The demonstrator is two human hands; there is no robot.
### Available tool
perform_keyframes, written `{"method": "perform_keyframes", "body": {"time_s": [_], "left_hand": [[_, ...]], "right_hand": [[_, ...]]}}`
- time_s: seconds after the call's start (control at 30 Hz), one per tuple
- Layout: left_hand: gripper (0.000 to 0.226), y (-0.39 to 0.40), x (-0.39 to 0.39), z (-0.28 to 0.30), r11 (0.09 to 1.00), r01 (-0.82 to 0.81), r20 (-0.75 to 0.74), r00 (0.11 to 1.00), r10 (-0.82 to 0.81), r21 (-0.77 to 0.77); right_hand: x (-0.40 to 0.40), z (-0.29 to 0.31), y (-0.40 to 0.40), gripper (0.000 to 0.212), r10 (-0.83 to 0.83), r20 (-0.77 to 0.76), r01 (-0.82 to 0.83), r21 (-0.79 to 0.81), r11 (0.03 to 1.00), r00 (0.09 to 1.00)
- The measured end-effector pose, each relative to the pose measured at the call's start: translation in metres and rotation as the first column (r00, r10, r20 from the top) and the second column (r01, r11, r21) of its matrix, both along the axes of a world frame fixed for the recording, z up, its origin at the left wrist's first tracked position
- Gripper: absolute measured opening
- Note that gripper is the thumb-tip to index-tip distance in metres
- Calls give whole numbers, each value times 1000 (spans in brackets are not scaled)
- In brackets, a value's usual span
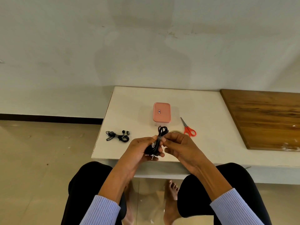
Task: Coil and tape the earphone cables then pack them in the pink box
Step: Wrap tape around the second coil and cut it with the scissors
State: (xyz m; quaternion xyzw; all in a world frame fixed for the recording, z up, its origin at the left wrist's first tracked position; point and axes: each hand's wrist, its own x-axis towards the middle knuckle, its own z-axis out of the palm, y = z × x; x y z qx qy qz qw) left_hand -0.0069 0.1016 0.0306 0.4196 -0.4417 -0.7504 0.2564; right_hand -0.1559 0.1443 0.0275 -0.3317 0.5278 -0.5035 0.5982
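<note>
Wooden board (pixel 266 117) — right of table (pixel 129 103)

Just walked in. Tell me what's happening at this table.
A seated person is bundling a black earphone cable above the white table. The left hand grips the coil while the right hand pinches it near the top. A second earphone set lies on the table to the left. The pink box sits behind with its lid on, red scissors to its right, and a tape roll shows partly behind the right hand.
</note>
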Motion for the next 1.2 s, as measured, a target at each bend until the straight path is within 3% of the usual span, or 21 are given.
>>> {"method": "perform_keyframes", "body": {"time_s": [0.07, 0.13, 0.3, 0.5, 0.6, 0.67, 0.77, 0.87, 0.97, 1.03, 1.2], "left_hand": [[28, 1, -1, -5, 979, -47, 171, 982, 82, -201], [28, 1, -2, -9, 937, -125, 201, 959, 198, -327], [18, 0, 0, -9, 927, -99, 175, 970, 172, -362], [19, -5, 3, -6, 988, -90, -39, 996, 85, -128], [25, -7, 3, -2, 999, -11, -122, 993, 6, -44], [27, -8, 4, 0, 997, 82, -161, 984, -83, -12], [29, -6, 3, 1, 987, 161, -155, 975, -161, -11], [28, -7, 1, -2, 995, 102, -104, 989, -103, -11], [26, -9, 0, -6, 999, 8, -13, 1000, -9, -52], [25, -9, -1, -7, 998, -40, -7, 999, 40, -56], [25, -8, -1, -7, 996, -48, 9, 999, 49, -74]], "right_hand": [[4, -3, 0, 18, -54, -78, 56, 24, 998, 996], [5, -6, -2, 13, -117, -113, 123, 41, 992, 987], [8, -15, -3, 11, -176, -123, 182, 38, 982, 977], [-10, -5, -10, 15, -28, 252, 6, 90, 996, 967], [-10, -7, -10, 22, 14, 327, -44, 84, 996, 945], [-8, -12, -9, 31, 20, 313, -52, 95, 994, 950], [-6, -17, -7, 22, 14, 275, -35, 73, 997, 961], [-7, -13, -7, 11, -35, 245, 19, 68, 997, 969], [-8, -11, -5, 28, -27, 294, 13, 52, 999, 955], [-7, -8, -4, 21, 1, 306, -10, 27, 1000, 952], [-1, -10, -4, 12, -46, 157, 48, -10, 999, 987]]}}
